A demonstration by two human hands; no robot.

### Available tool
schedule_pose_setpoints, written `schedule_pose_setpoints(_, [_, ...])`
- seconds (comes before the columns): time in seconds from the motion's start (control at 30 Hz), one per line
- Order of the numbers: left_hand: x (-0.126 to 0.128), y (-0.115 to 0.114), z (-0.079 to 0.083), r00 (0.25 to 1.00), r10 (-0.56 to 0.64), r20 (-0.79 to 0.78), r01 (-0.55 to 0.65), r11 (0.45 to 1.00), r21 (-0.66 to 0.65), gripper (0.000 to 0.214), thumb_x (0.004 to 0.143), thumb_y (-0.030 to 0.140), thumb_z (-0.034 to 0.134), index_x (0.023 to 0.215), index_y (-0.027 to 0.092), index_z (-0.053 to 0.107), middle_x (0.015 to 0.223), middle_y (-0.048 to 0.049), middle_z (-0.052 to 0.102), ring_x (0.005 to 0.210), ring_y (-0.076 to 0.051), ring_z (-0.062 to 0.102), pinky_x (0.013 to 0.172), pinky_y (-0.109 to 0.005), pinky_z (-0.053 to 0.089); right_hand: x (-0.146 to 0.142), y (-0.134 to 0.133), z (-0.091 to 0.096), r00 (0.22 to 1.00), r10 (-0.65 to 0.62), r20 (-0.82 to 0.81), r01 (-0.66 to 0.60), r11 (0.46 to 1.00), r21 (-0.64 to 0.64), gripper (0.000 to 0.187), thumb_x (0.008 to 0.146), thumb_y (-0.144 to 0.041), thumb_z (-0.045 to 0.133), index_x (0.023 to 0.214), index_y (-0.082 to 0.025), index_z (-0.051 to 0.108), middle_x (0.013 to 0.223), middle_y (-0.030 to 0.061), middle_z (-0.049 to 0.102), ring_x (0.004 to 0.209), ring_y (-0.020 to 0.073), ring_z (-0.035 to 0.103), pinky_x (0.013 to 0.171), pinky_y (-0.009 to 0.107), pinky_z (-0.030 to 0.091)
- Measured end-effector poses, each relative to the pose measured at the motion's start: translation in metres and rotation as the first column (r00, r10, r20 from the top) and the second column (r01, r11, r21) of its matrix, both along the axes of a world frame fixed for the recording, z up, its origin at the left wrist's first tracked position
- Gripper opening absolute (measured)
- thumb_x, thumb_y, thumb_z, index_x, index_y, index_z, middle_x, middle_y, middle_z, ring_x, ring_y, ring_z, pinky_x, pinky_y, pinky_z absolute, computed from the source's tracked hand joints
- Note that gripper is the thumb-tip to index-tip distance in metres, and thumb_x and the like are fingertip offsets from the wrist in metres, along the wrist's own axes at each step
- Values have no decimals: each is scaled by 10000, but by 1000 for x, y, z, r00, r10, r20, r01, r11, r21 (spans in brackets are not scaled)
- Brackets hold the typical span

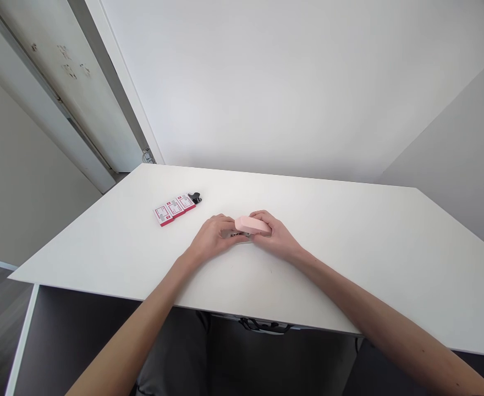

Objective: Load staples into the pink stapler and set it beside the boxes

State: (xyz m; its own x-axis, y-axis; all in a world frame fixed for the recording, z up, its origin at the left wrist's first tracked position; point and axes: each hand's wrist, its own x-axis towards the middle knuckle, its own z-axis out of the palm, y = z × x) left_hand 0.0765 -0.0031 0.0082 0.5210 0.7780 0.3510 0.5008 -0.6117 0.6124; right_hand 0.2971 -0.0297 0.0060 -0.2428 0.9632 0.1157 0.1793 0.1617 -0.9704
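A: Quick one. Where's your pink stapler-like piece (252, 225)?

B: Near the middle of the counter (349, 242), toward your side, between your two hands. Pink body's tilted above a dark, metallic-looking strip (237, 235). Can't tell if the two are joined; your fingers cover that bit.

A: State of your hands?

B: Your right hand (278, 237) is wrapped round the pink body's right end, fingers over the far side, thumb low on the near side. Your left hand (215, 234) is half curled, thumb and fingers either side of the strip, small gap showing. Touching it or just bracketing it? Can't tell.

A: How will it handle for you?

B: My guess: light, one-handed weight. Shell looks smooth and stiff, probably hard plastic, so it could slide under dry fingertips. Unlikely to be fragile, but if there's a hinge, don't force it sideways. Strip looks thin and may have sharp edges.

A: Best hold?

B: Keep your right fingers and thumb across the body's sides, off the underside. Steady the strip by its edges with your left, light pinch.

A: Anything in your way?

B: No. Red-and-white packets (174, 209) and a small black item (194, 197) lie well apart, far left.
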Motion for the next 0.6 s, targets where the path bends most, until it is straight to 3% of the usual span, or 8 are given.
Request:
schedule_pose_setpoints(0.17, [10,-6,-7,999,-29,-13,30,998,49,201,957,483,720,939,302,807,1006,-3,809,947,-235,703,921,-422,526,-1,-6,10,989,79,-126,-93,989,-113,314,751,-249,653,1064,-256,656,1024,1,655,926,216,604,786,353,483])
schedule_pose_setpoints(0.4, [11,-11,-5,999,44,-13,-42,992,122,267,888,434,817,988,251,649,967,12,759,906,-208,686,875,-385,518,4,-1,4,970,111,-215,-134,986,-97,277,723,-243,672,999,-253,658,1088,28,654,979,235,589,820,370,478])
schedule_pose_setpoints(0.6, [12,-14,-8,987,-59,-148,104,943,317,113,1034,346,632,1082,254,676,1008,-25,762,944,-208,689,897,-392,490,4,1,-1,962,128,-242,-157,982,-105,273,722,-241,679,987,-262,615,1064,29,669,935,238,613,807,381,489])
